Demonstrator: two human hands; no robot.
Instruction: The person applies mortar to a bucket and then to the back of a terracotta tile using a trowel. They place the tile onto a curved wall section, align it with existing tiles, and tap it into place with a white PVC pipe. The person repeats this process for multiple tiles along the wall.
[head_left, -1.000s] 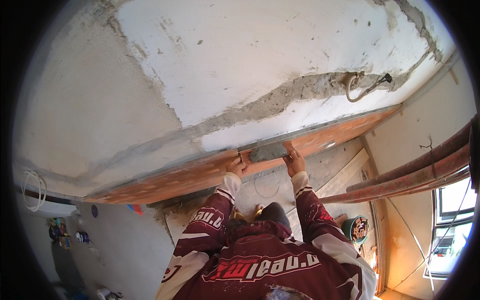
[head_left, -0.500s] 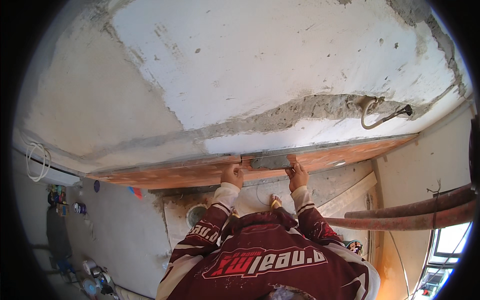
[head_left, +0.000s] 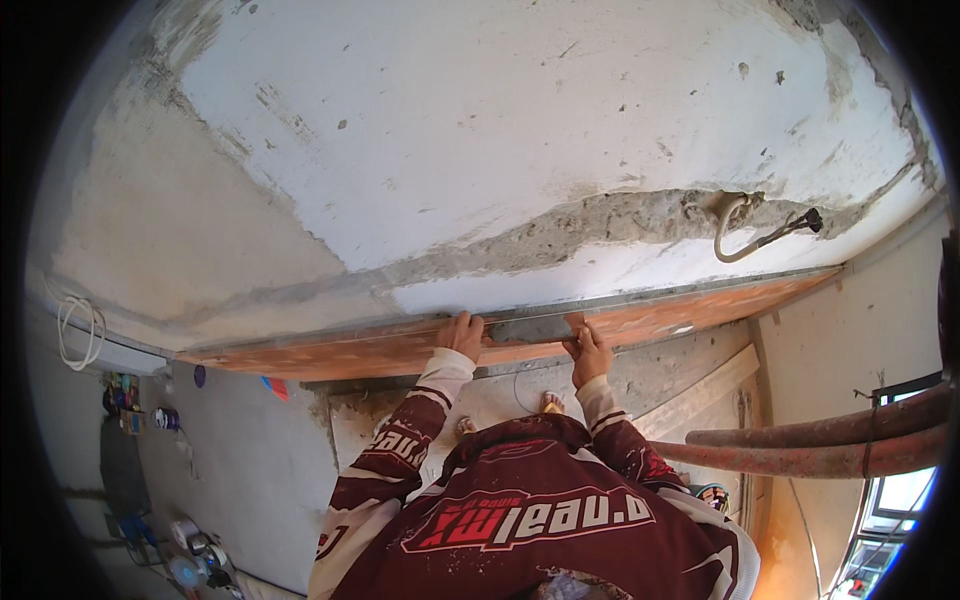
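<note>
A long, low orange brick wall runs across in front of me, with a taut string along its upper edge. My left hand lies over the top of the wall, its fingers bent over a brick there. Just right of it, wet grey mortar fills a stretch between the bricks. At the mortar's right end my right hand is closed on a small reddish-brown flat piece; its fingers partly hide it, so its exact kind is unclear.
Behind the bricks rises a plastered wall with a rough chiselled groove and a bent conduit. Red-brown pipes cross at the right. A wooden board lies on the floor, and coiled white cable hangs at the far left.
My left hand has moved up and slightly left, onto the wall's top edge. My right hand has lowered slightly, and the reddish-brown piece now stands out above its fingers.
</note>
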